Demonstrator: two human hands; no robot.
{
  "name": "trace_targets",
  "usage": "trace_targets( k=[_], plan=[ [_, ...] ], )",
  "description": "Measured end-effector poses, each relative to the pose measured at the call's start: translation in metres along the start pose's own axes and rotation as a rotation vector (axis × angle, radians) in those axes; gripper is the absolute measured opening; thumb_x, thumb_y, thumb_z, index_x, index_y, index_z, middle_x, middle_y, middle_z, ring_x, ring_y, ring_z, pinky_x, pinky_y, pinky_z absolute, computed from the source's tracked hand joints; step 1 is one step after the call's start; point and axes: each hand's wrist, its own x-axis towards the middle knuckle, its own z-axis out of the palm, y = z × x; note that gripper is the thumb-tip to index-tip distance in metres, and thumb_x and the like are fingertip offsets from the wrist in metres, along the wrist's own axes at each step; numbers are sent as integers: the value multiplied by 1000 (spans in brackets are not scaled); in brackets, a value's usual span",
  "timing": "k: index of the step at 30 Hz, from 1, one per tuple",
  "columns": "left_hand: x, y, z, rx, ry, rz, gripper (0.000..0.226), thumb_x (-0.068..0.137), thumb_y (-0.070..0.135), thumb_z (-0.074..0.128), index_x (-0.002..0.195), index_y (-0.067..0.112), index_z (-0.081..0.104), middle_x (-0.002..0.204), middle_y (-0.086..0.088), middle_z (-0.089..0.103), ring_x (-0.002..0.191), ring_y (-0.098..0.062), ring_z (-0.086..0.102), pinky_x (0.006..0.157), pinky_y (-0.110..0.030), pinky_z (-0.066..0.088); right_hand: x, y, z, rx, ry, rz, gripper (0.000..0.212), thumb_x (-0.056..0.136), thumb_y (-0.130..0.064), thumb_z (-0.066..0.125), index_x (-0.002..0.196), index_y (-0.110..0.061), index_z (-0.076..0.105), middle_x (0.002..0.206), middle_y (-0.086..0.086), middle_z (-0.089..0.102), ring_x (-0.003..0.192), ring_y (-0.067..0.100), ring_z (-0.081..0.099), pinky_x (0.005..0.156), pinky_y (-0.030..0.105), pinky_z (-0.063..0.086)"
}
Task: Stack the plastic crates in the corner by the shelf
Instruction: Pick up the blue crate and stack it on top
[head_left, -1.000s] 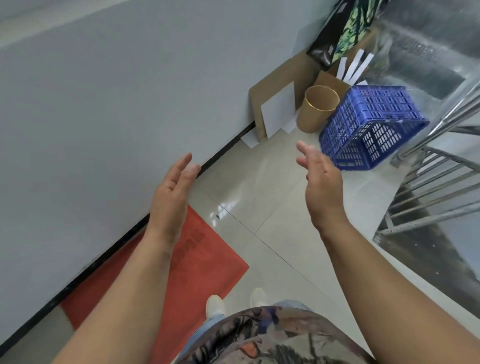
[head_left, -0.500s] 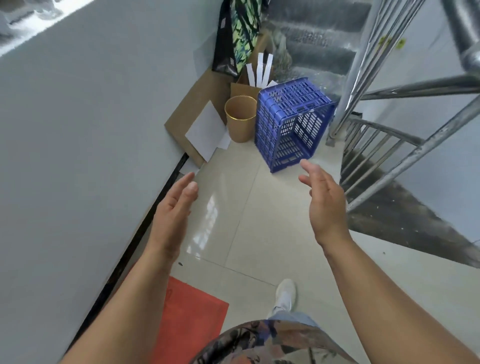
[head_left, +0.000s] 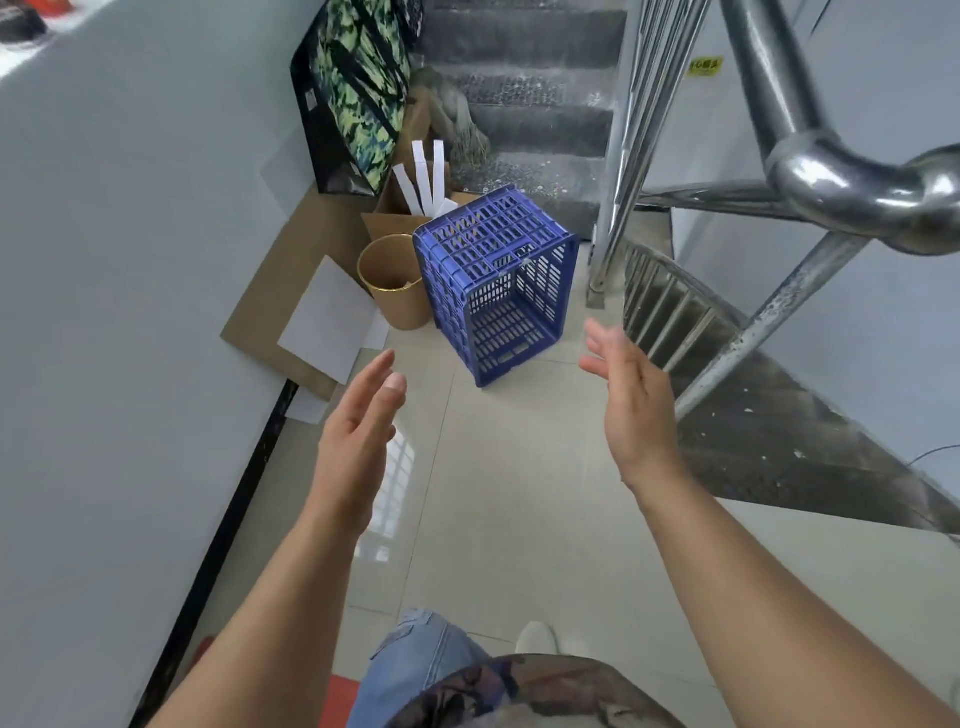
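A blue plastic crate (head_left: 470, 270) lies on its side on the tiled floor ahead, its open mouth facing right toward the railing. I see only this one crate. My left hand (head_left: 358, 436) is stretched out in front of me, palm turned inward, fingers apart, empty, a short way short of the crate. My right hand (head_left: 631, 400) is held out the same way, just to the right of the crate's near corner, holding nothing. Neither hand touches the crate.
A tan round bin (head_left: 392, 283) stands against the crate's left side. Flat cardboard (head_left: 260, 325) with white sheets leans on the grey wall (head_left: 130, 312). A camouflage bag (head_left: 358, 93) stands behind. A steel stair railing (head_left: 810, 171) and stairs (head_left: 524, 98) close in the right.
I have walked closer to the crate, which now sits nearer and more centred. Both hands have stayed raised and empty, now wider apart. The red mat has dropped almost out of view.
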Motion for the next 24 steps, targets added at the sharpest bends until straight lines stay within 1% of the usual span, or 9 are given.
trace_targets(
  k=[2,5,9,11,13,15,17,22,24],
  plan=[
    [17,3,6,0,6,-5,37,76,56,50,113,52,50,131,13,53,119,-7,53,99,-34,43,17,2,5,19,-4,16,34,101,-39,30,122,-33,56,117,-12,59,104,3,59,74,-4,36],
    [46,6,15,-12,18,-6,41,78,54,49,118,49,50,131,11,54,117,-7,54,99,-35,42,45,1,15,14,-13,20,41,102,-38,30,128,-24,57,120,-11,59,103,0,59,74,-4,36],
    [96,13,25,-23,31,2,35,93,45,45,128,42,49,133,7,53,118,-10,54,102,-39,41,91,-7,34,-7,-42,-6,43,102,-36,30,132,-19,56,126,-9,58,106,6,59,78,-3,39],
    [127,21,28,-23,26,6,38,94,44,41,131,39,47,135,5,51,120,-13,52,104,-40,39,120,-13,45,-23,-32,-21,39,102,-31,35,130,-18,57,124,-7,60,109,9,60,86,5,43],
    [160,31,31,-8,17,5,41,94,44,39,134,37,44,138,4,48,122,-14,50,105,-42,38,151,-17,56,-73,-31,-30,35,99,-18,42,131,-14,56,128,-1,60,115,10,57,99,18,42],
    [191,39,29,3,15,4,40,94,44,40,133,37,44,140,4,48,124,-16,48,106,-43,38,182,-20,69,-121,-65,-19,41,95,-7,46,136,-12,51,133,3,57,115,6,53,98,14,39],
    [224,43,24,12,7,-3,37,94,43,41,131,39,45,143,4,46,128,-16,46,107,-43,37,214,-24,82,-163,-83,-9,45,93,-6,48,138,-13,48,134,3,55,109,2,53,91,9,37],
    [305,44,11,41,-41,-35,42,93,43,43,134,38,45,144,9,45,131,-14,43,108,-43,36,285,-26,116,-250,-103,-6,47,91,-15,54,138,-16,49,135,-1,54,109,4,56,104,29,39],
    [333,41,13,62,-57,-65,44,90,50,40,133,40,45,145,11,44,132,-14,42,109,-43,35,309,-19,127,-268,-118,2,46,90,-20,56,136,-18,51,134,-2,55,110,6,57,106,35,40]
  ],
)
